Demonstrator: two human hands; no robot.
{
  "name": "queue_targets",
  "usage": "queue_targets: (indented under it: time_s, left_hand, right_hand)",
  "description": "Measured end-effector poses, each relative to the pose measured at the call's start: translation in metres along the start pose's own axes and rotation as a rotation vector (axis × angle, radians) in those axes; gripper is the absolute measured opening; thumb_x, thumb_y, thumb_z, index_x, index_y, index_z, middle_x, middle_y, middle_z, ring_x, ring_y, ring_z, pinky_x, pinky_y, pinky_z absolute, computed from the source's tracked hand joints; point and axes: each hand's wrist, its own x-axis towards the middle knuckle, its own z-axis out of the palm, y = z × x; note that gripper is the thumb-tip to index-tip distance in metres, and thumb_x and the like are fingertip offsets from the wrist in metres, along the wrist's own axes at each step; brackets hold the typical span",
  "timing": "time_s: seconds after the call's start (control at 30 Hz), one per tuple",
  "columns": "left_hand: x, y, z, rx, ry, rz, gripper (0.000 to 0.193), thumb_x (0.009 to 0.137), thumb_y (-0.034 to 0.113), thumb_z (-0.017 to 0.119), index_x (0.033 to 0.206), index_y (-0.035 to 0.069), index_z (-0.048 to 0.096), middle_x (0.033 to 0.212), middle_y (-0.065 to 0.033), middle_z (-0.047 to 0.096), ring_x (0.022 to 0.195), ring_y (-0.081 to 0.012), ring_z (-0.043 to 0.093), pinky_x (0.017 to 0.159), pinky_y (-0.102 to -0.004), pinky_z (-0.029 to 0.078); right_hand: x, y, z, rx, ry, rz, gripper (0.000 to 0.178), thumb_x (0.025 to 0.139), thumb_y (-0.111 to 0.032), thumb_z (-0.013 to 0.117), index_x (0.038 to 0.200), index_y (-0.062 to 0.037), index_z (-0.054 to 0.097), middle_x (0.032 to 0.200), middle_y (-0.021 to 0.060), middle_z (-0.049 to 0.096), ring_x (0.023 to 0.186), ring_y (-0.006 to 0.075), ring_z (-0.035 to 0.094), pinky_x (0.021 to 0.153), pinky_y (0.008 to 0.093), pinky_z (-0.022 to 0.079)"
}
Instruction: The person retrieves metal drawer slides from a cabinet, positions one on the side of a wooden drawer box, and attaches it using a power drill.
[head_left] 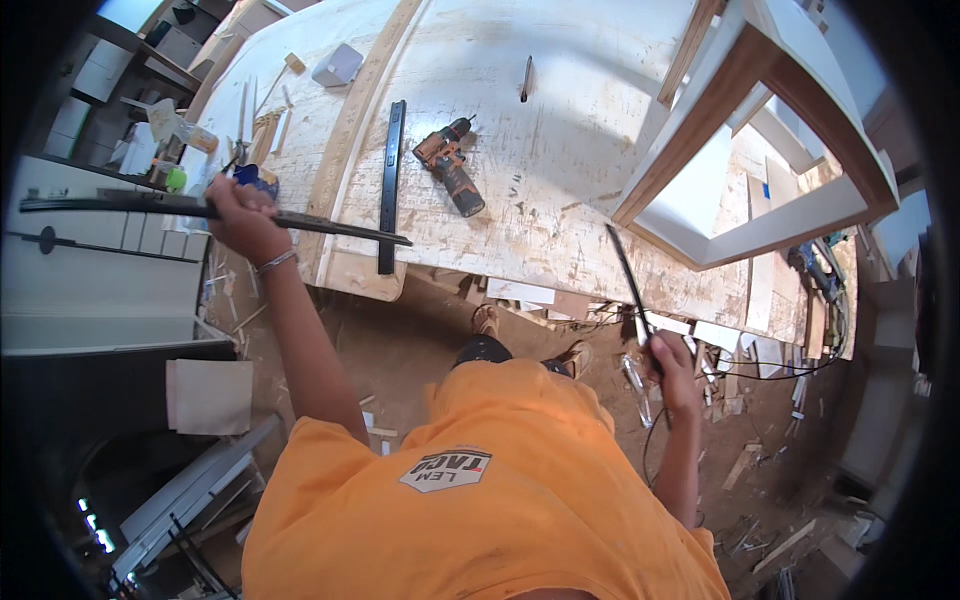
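Observation:
My left hand (245, 222) is closed around a long black drawer slide (320, 226), held roughly level over the left part of the workbench. In my right hand (674, 372), near the bench's front edge, is a thin black metal rail (630, 272); its far tip reaches over the bench top. Another black drawer slide (392, 180) lies on the bench, its near end overhanging the edge, just beyond the tip of the left-held one. An orange and black cordless drill (452, 168) rests to the right of that slide.
The worn white workbench (560, 170) spans ahead. A white, wood-edged cabinet frame (740, 110) stands at its right. A small pen-like tool (526, 79) and a white block (338, 65) lie farther back. A cable (790, 374) hangs at the right; offcuts (745, 465) litter the floor.

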Motion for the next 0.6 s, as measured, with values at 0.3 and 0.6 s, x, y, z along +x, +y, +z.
queue_targets:
  time_s: [0.3,0.6]
  left_hand:
    - [-0.053,-0.204,-0.033,0.455,-0.337,-0.175,0.028,0.098,0.029,0.062,0.109,0.004,0.056,0.072,0.0006,0.052,0.061,-0.0083,0.047,0.058,-0.0243,0.04]
    - [-0.031,-0.215,-0.049,0.16,-0.248,-0.666,0.024,0.101,0.028,0.057,0.099,0.004,0.06,0.068,0.0045,0.045,0.055,-0.0043,0.04,0.049,-0.0231,0.032]
  right_hand:
    - [0.105,-0.115,0.161,-0.119,0.019,-0.161,0.034,0.097,-0.026,0.062,0.115,0.0028,0.062,0.077,0.0011,0.055,0.066,0.0077,0.05,0.061,0.0255,0.041]
    - [0.338,-0.117,0.267,-0.354,0.068,-0.19,0.051,0.084,-0.003,0.061,0.134,-0.0012,0.052,0.095,0.0137,0.066,0.077,0.0202,0.063,0.069,0.0333,0.052]
